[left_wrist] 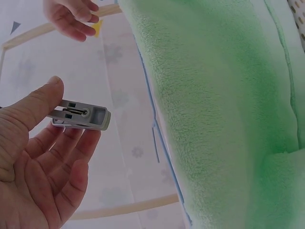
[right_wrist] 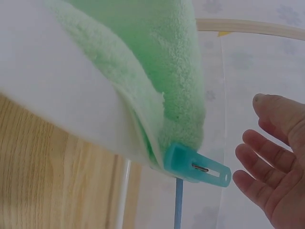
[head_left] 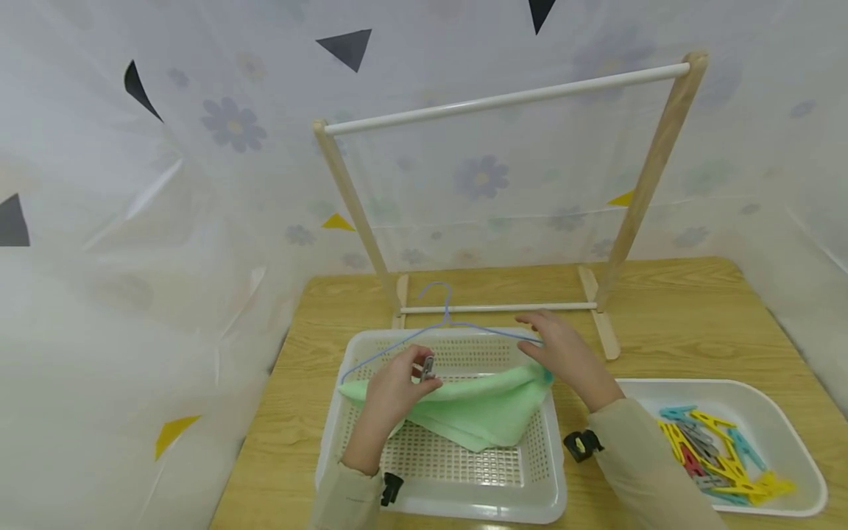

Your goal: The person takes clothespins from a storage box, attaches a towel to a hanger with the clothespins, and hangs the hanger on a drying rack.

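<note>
A grey clothespin (left_wrist: 85, 114) is pinched between the thumb and fingers of my left hand (head_left: 391, 383), above the towel's upper edge. The light green towel (head_left: 477, 412) hangs along a thin blue hanger (head_left: 447, 298), partly inside a white perforated basket (head_left: 553, 478). At the towel's right corner, a teal clothespin (right_wrist: 190, 164) clips the cloth to the hanger. Beside that corner my right hand (head_left: 563, 353) is held with its fingers loosely extended. In the right wrist view its fingertips are apart from the teal clothespin and hold nothing.
Behind the basket stands a wooden rack (head_left: 652, 169) with a white top bar (head_left: 510, 98) and a lower bar. To the right, a white tray (head_left: 791, 449) contains several yellow, teal, grey and red clothespins (head_left: 715, 456). Everything stands on a wood-grain table (head_left: 298, 346).
</note>
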Motion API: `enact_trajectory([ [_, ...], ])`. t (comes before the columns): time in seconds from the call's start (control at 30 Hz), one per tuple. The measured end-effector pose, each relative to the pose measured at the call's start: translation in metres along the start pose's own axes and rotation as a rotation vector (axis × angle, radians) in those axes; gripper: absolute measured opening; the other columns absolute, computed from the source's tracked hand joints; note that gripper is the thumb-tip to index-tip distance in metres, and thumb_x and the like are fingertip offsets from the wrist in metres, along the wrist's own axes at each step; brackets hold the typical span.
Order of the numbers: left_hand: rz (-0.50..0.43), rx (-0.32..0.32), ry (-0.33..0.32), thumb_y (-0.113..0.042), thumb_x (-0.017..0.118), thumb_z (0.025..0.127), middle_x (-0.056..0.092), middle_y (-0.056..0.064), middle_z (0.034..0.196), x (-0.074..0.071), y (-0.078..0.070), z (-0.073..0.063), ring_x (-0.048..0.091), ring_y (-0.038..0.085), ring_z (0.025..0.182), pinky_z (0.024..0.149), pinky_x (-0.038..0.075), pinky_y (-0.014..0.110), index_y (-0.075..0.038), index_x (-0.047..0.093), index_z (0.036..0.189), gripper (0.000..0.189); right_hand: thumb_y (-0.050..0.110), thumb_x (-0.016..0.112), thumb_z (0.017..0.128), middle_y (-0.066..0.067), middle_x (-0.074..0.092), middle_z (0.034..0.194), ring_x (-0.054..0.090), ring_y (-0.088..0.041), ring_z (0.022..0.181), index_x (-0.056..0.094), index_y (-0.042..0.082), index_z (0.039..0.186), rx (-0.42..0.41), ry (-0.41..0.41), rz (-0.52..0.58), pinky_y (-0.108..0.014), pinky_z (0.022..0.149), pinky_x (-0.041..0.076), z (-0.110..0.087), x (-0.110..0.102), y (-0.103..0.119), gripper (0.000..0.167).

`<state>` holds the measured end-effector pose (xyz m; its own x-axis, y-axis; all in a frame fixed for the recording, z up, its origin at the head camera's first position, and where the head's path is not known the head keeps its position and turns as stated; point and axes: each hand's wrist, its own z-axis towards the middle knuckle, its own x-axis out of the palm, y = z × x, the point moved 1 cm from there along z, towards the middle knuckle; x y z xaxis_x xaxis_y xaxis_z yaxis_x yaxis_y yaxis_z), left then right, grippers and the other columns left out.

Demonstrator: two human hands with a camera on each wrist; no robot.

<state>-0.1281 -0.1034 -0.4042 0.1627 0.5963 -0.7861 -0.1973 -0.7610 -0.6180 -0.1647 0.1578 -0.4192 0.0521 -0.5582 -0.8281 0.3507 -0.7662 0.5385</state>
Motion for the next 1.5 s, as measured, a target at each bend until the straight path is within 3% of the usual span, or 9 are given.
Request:
enact_trajectory([
  [1.5,-0.014,-0.005,-0.017,-0.023,0.071,0.077,0.061,0.0,0.099,-0.004,0.008,-0.006,0.06,0.021,0.087,0.063,0.046,0.033,-0.011,0.057,0.109,0.037,0.009,0.064,0.082,-0.021,0.049,0.12,0.054,-0.036,0.098,0.049,-0.004,0.121,0.021,0.115,0.055,-0.042,0.079,0.046,0.024,0.023,0.008,0.043],
])
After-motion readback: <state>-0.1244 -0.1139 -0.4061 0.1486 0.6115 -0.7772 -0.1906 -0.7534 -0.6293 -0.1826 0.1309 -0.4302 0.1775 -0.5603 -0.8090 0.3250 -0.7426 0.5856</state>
